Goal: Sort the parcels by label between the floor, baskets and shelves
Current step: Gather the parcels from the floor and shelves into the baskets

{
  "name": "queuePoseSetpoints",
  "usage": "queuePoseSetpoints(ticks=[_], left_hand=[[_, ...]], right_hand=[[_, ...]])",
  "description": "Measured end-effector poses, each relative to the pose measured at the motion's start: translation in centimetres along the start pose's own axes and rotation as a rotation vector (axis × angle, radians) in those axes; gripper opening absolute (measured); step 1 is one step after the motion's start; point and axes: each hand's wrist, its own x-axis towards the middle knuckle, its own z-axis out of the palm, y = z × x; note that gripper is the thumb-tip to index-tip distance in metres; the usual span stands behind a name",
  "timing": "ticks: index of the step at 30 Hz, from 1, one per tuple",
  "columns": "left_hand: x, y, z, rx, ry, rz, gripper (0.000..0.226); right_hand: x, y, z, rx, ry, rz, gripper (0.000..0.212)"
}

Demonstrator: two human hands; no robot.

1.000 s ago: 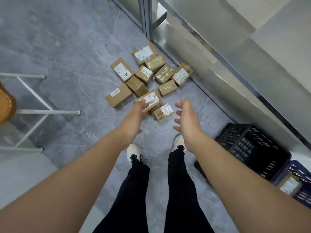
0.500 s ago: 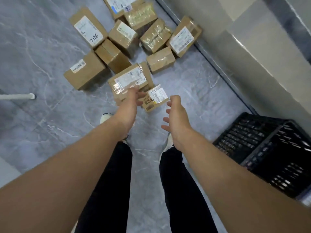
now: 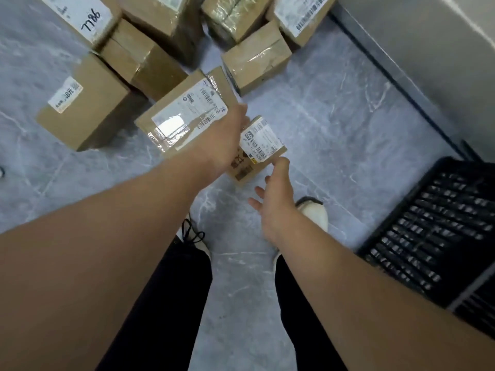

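Several brown cardboard parcels with white labels lie in a heap on the grey floor. A flat parcel (image 3: 184, 116) with a large label sits nearest, and a small labelled parcel (image 3: 261, 141) leans beside its right end. My left hand (image 3: 225, 140) stretches over the flat parcel's right end. Its fingers are extended and reach down between the two parcels, with the tips hidden. My right hand (image 3: 276, 199) is spread just below the small parcel, one fingertip at its near right corner, holding nothing.
A black slatted basket (image 3: 428, 231) stands on the floor at the right. A grey wall base (image 3: 428, 49) runs along the upper right. A parcel marked 7786 (image 3: 80, 17) and a boxy parcel (image 3: 88, 108) lie at the left. My shoes are below the hands.
I have bent down, so the parcels look larger and closer. Both hands moved forward: the left onto the flat parcel's end, the right up to the small parcel's corner.
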Motion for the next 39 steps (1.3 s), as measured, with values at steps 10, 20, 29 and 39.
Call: queuePoseSetpoints(ticks=[10, 20, 29, 39], left_hand=[[0.6, -1.1, 1.6, 0.014, 0.014, 0.035, 0.045], [-6.7, 5.0, 0.5, -0.067, 0.043, -0.045, 0.048], [-16.6, 16.7, -2.7, -0.124, 0.039, 0.106, 0.041], [-31.4, 28.9, -8.4, -0.09, -0.03, 0.365, 0.052]], right_hand=[[2.3, 0.0, -0.4, 0.144, 0.034, -0.039, 0.048], [-4.9, -4.7, -1.5, 0.139, 0.063, -0.167, 0.045], [-18.5, -13.4, -3.4, 0.247, 0.024, -0.239, 0.043], [-36.1, -20.3, -2.2, 0.384, 0.061, -0.478, 0.044]])
